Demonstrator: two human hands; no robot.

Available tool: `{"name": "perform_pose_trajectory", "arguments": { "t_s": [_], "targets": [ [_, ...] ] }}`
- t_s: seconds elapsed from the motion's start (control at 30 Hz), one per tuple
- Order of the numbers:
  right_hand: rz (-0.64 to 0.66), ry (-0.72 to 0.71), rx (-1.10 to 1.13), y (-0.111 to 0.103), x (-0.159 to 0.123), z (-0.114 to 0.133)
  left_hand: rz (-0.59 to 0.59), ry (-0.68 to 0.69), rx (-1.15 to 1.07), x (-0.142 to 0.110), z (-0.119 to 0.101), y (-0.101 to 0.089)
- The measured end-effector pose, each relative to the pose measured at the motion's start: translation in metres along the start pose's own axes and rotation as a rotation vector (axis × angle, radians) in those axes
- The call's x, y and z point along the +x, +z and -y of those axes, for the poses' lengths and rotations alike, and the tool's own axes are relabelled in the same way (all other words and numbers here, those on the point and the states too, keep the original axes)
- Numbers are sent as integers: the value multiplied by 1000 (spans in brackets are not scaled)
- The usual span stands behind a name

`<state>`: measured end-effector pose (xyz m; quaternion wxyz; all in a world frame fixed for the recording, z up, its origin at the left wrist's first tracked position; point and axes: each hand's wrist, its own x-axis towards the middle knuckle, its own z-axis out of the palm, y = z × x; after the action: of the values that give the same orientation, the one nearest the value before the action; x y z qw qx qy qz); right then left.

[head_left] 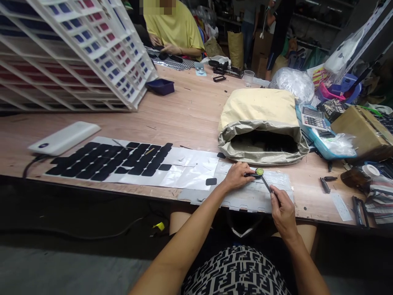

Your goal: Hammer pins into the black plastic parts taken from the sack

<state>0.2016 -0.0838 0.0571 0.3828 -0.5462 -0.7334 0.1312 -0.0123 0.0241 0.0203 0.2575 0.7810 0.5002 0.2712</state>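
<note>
My left hand [238, 176] pinches a small black part with a round green piece [260, 172] on it, held just above a clear plastic sheet [278, 180] at the table's front edge. My right hand [284, 211] is closed on thin metal tweezers [267, 185], whose tip reaches up to the green piece. Under both hands lies a grey notched tray [215, 198]. To the left, a white sheet [184, 170] carries rows of black lens-shaped pieces [107, 160], with single black pieces [211, 181] nearer my left hand.
An open paper sack [260, 123] lies behind my hands. A white power bank [64, 138], a white rack of coloured cells [92, 45], a blue tray [159, 86], a calculator [313, 118], a cardboard box [359, 129] and tape [370, 170] crowd the table. A person in yellow [175, 28] works across it.
</note>
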Motion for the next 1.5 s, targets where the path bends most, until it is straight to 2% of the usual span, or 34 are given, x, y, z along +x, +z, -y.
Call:
{"name": "perform_pose_trajectory", "arguments": {
  "t_s": [0.13,0.27,0.43,0.6,0.73,0.83,0.97,1.13,1.23,1.33,1.43,1.5],
  "targets": [
    [15,-42,-55,4,-4,-3,5,25,24,-1,0,0],
    [50,-17,-133,6,-3,-7,-1,22,37,0,1,2],
    [-26,3,-85,2,-4,-12,-14,14,30,0,1,3],
    [15,42,-136,-1,-5,-17,-6,3,24,0,0,3],
    [-74,55,-143,-9,0,-27,-8,-1,16,0,0,3],
    [-156,69,-309,-19,3,-42,-4,-1,7,-1,0,2],
    [-197,56,-619,-25,1,-62,9,25,0,-1,2,2],
    [-225,66,-749,-20,-5,-69,-65,89,-148,-5,-3,-5],
    [-210,70,-750,-18,-7,-68,-82,96,-266,-31,-17,-5],
    [-200,80,-749,-18,-8,-66,-46,190,-297,-80,-36,7],
    [-201,95,-750,-17,-8,-65,58,304,-305,-134,-50,28],
    [-201,104,-749,-17,-8,-65,164,218,-318,-159,-51,43]
  ]
}}
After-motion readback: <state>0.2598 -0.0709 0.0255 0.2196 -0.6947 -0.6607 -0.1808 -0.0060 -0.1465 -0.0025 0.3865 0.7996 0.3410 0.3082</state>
